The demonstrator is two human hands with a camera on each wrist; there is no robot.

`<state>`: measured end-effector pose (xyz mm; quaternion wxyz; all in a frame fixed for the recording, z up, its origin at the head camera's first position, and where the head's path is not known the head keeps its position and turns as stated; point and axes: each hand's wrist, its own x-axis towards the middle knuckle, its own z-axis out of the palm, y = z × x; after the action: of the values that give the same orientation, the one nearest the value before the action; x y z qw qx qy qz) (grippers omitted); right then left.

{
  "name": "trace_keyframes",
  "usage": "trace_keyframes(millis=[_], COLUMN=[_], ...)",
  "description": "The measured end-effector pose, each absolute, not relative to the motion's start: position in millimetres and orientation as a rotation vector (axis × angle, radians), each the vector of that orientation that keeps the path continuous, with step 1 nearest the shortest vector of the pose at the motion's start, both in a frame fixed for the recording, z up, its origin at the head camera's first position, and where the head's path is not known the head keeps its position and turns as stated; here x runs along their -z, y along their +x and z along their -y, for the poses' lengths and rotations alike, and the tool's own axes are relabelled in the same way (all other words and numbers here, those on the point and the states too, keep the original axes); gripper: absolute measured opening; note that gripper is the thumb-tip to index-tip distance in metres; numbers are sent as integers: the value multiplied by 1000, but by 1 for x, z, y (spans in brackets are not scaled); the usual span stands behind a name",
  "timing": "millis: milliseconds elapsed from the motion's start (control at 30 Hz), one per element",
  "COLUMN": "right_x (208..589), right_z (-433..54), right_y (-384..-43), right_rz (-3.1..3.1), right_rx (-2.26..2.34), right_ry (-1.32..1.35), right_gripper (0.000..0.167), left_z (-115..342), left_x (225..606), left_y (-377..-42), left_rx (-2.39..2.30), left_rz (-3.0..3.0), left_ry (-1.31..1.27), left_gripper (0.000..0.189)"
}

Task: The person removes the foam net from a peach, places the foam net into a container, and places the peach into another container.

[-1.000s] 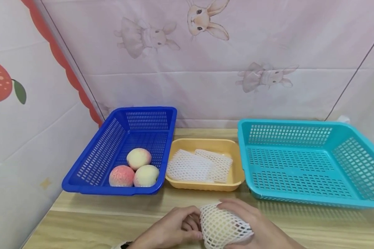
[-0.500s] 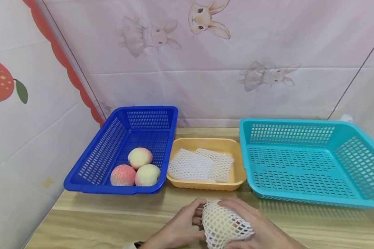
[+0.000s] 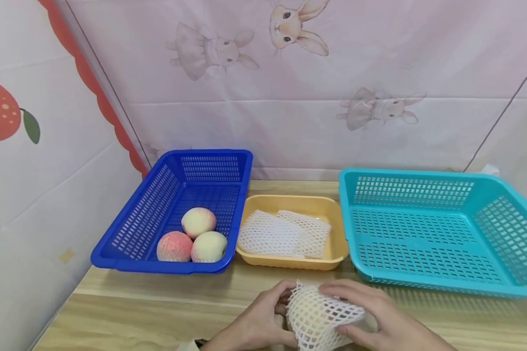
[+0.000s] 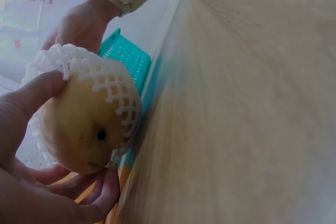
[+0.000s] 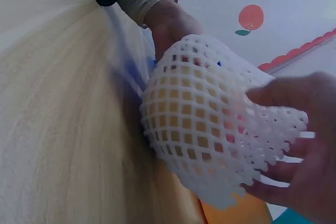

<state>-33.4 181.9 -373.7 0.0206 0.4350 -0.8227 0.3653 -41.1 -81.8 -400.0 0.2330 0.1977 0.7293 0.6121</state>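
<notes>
Low in the head view, a pale peach (image 4: 79, 124) sits inside a white foam net sleeve (image 3: 309, 319). My left hand (image 3: 263, 319) grips the peach at the sleeve's left opening, thumb on one side and fingertips at the net's edge on the other. The left wrist view shows the fruit's bare end with a dark spot there. At the sleeve's loose right end, my right hand (image 3: 386, 317) pinches the netting between thumb and fingers. In the right wrist view, mesh covers the peach, and the slack part of the sleeve runs to my right thumb (image 5: 268, 95).
Behind the hands stands a yellow tray (image 3: 290, 263) with flat foam nets (image 3: 270, 236). To its left, a blue basket (image 3: 114, 258) holds three peaches (image 3: 198, 223). A turquoise basket (image 3: 421, 282) stands on the right, on the wooden table (image 3: 158, 312).
My right hand has shifted right along the sleeve, from round the peach to the loose end. My left fingers, more curled at the net's edge before, have spread round the peach's end.
</notes>
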Motion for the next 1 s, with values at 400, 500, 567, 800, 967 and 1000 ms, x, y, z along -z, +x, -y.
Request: trace_keyframes(millis=[400,500,567,800,967,1000], right_x=[382,383,383,385,386,386], right_z=[-181,-182,-183,-182,-182,-182], right_y=[-36,-36,-36,-35,-36,-37], right_rz=[2320,2343,2373,2457,2463,2460], right_rx=[-1127,-1085,-1054,-992,-971,-964], right_ry=[1298,1288,1283,1281,1279,1279], right_gripper=[49,49,48,49,47,46], left_z=[83,84,84,86,86,86], left_x=[400,399,398,395,395,395], left_y=[-42,-42,-42,-41,-43,-43], left_rx=[-1628,-1628,-1626,-1601,-1601,-1605], left_rz=[-2127,-2156,-2174,-2264,-2244,-2231], left_ry=[650,645,636,634,623,623], left_gripper=[68,68,68,70,69,69])
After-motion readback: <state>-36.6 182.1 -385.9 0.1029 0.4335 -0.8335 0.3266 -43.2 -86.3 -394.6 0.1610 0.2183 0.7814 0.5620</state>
